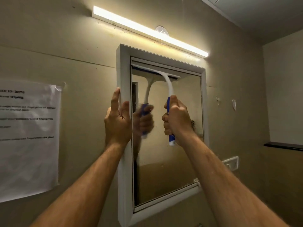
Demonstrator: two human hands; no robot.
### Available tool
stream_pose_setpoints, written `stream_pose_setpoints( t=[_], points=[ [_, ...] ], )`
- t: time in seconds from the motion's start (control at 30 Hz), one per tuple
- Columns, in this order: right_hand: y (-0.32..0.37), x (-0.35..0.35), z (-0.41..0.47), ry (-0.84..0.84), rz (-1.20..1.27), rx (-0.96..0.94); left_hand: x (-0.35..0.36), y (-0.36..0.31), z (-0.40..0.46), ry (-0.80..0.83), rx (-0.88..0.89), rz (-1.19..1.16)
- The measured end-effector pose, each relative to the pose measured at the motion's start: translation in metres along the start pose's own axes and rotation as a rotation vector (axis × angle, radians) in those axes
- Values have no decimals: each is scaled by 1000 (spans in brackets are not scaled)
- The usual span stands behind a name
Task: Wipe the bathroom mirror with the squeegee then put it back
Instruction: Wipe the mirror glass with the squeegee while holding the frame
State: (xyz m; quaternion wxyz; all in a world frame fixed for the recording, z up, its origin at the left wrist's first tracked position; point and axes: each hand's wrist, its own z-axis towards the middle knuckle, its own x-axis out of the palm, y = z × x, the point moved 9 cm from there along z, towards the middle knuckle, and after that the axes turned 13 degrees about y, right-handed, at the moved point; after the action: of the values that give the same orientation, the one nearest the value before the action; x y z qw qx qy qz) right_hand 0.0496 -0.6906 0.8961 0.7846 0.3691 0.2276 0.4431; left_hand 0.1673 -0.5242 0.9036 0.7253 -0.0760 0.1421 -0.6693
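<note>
A white-framed bathroom mirror point(168, 153) hangs on the wall, its glass smeared and spotted. My right hand point(176, 120) grips the blue handle of a white squeegee point(165, 81). The squeegee's blade lies flat against the glass along the mirror's top edge. Its white neck curves down to my fist. My left hand point(118, 122) rests on the mirror's left frame edge, fingers straight up along it and the thumb on the frame's front. The glass reflects the squeegee and my right hand.
A lit tube light point(147, 30) runs above the mirror, with a clear suction hook point(162, 31) on the wall behind it. A printed paper sheet point(27, 136) is taped to the wall at left. At right are a switch plate point(231, 163) and a dark ledge point(283, 145).
</note>
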Motion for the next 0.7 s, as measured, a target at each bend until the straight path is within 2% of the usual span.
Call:
stream_pose_setpoints(
  t=[0.13, 0.23, 0.43, 0.6, 0.7],
  points=[
    [-30, -1, -13, -2, -42, 27, 0, -6, -1, 22, -16, -9],
    [-22, -3, -6, 6, -42, 1, -1, -9, -2, 28, -41, 11],
    [6, -3, 13, 155, 160, -39, -4, -12, -2, 17, -64, 51],
    [-53, 13, -20, 314, 408, 92, -2, -9, -4, 37, -83, 23],
    [-84, 16, -37, 322, 407, 144, 0, -8, -3, 53, -87, 9]
  ],
)
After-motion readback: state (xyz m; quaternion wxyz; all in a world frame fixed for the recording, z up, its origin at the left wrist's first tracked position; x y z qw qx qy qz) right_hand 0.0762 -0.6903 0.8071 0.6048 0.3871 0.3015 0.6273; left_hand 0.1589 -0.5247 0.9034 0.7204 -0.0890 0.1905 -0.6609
